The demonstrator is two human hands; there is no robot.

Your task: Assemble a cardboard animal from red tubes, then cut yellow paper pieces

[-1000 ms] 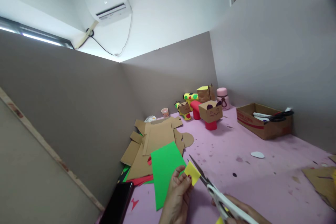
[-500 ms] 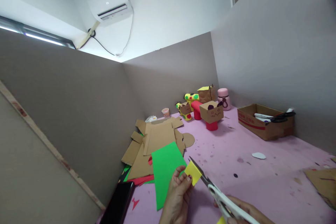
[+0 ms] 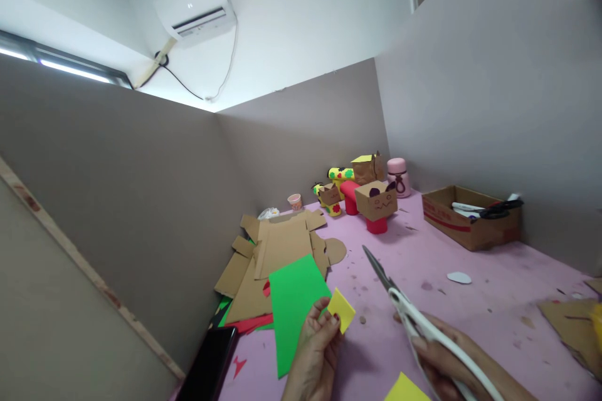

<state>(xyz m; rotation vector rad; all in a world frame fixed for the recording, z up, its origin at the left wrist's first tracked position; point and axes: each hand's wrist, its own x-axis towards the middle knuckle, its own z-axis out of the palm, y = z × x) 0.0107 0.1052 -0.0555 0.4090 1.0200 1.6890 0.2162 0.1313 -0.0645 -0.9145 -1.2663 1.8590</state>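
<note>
Between thumb and fingers, my left hand pinches a small piece of yellow paper. It is above the table, beside a green sheet. My right hand is wrapped round the white handles of a pair of scissors. The scissor blades look closed, point up and away to the left, and stand apart from the yellow piece. Below and between my hands lies another yellow piece, cut off by the bottom edge of the view.
Flattened cardboard lies at the left, near a black phone. Cardboard-headed animal figures stand at the back with a pink bottle and a paper cup. A cardboard box of tools sits at the right, by grey partitions.
The scissors have drawn away from the yellow piece, up and to the right, and their blades have come together. My left hand still holds the piece in nearly the same place.
</note>
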